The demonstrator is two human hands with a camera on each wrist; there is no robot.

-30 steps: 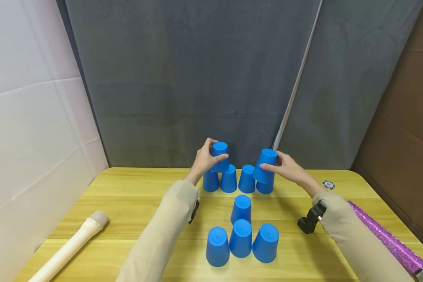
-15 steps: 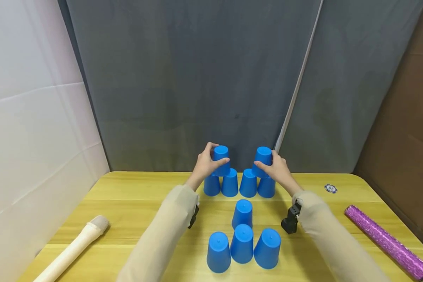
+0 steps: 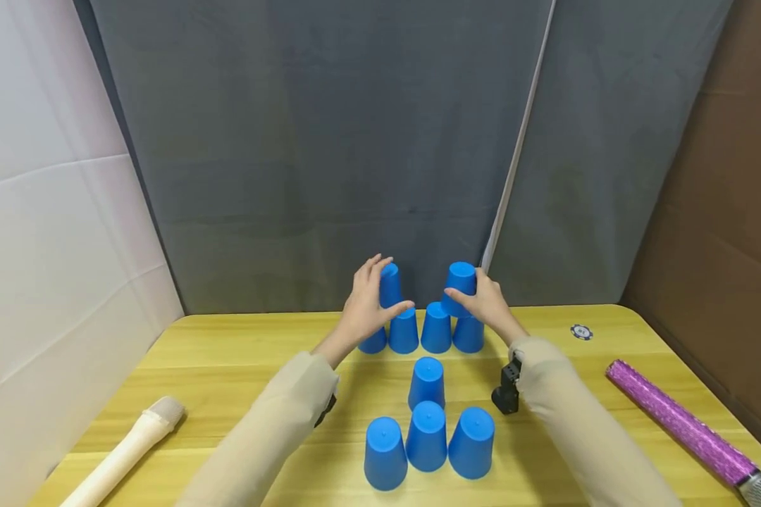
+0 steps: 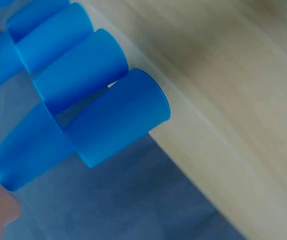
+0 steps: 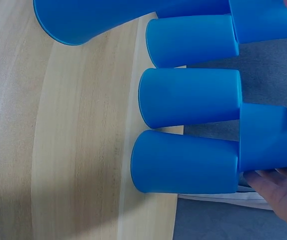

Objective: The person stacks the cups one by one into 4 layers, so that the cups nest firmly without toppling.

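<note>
Several upside-down blue cups stand in a back row (image 3: pixel 435 329) on the yellow table (image 3: pixel 241 352). Two more blue cups sit on that row. My left hand (image 3: pixel 374 296) is beside the upper left cup (image 3: pixel 390 284), fingers spread and straight, thumb out in front of it. In the left wrist view that cup (image 4: pixel 26 147) rests over two lower cups (image 4: pixel 118 120). My right hand (image 3: pixel 478 294) grips the upper right cup (image 3: pixel 461 282), thumb in front and fingers behind. The right wrist view shows this cup (image 5: pixel 268 137) seated on two lower cups (image 5: pixel 188 162).
A nearer group of blue cups (image 3: pixel 426 436) stands at the table's front, with one cup (image 3: pixel 427 382) behind three. A cream recorder (image 3: pixel 127 451) lies front left, a purple glittery tube (image 3: pixel 678 422) front right, a poker chip (image 3: pixel 581 332) back right. A grey curtain (image 3: pixel 330 155) hangs behind.
My right hand has brought its tilted cup left and upright onto the back row. My left hand's fingers have straightened away from the upper left cup.
</note>
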